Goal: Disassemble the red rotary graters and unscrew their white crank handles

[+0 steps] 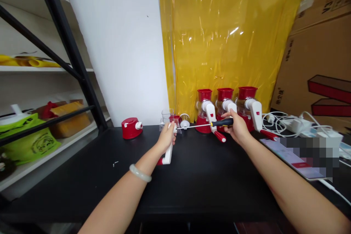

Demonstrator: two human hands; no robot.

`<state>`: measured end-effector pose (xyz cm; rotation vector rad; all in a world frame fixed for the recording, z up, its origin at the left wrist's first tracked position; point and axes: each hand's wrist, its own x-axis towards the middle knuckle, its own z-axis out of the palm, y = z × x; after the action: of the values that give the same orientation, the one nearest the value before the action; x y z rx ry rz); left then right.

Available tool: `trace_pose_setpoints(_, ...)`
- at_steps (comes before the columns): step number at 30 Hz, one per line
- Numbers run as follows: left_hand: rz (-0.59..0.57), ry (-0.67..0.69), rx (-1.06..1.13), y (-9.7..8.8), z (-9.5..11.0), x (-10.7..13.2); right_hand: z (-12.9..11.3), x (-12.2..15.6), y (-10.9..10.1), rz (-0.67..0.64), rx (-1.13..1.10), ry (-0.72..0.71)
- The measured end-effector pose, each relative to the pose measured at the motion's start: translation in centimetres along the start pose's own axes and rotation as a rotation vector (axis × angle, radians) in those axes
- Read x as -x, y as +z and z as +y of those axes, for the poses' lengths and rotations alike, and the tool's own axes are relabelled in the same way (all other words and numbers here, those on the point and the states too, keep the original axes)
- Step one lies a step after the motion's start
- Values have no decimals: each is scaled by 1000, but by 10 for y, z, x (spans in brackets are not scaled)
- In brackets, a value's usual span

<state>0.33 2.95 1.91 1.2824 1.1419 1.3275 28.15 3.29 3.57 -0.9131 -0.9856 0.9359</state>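
My left hand [166,138], with a pale bangle at the wrist, is closed around a white crank handle [168,154] whose red grip points down and left. In my right hand [237,128] is a screwdriver [223,123] with a black and yellow handle. Its long shaft runs left, and the tip meets the white end of the crank by my left fingers; the exact contact is too small to tell. Just behind the left hand stands a clear plastic housing [165,116]. A metal grater drum [185,121] lies beside it. Farther left sits a red round base [131,128].
Three red-and-white rotary graters [204,116] stand in a row at the back right of the black table [82,175]. A phone or tablet [294,159] and tangled white cables [276,121] lie at right, before a cardboard box [315,55]. Shelves [82,126] border the left.
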Motion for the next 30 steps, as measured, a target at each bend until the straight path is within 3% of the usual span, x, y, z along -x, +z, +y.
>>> trace_pose_setpoints(6,-3,40,-48,-9,-7,5,21,-5,-14,13,356,-122)
trace_pose_setpoints(10,-29,-2,-87,-5,-10,7,31,-15,-23,7,444,-155)
trace_pose_setpoints(20,6,-34,-103,-4,-10,8,44,-22,-28,-68,422,-210)
trace_pose_setpoints(30,-3,-90,-71,-4,-9,7,48,-22,-27,-112,279,-154)
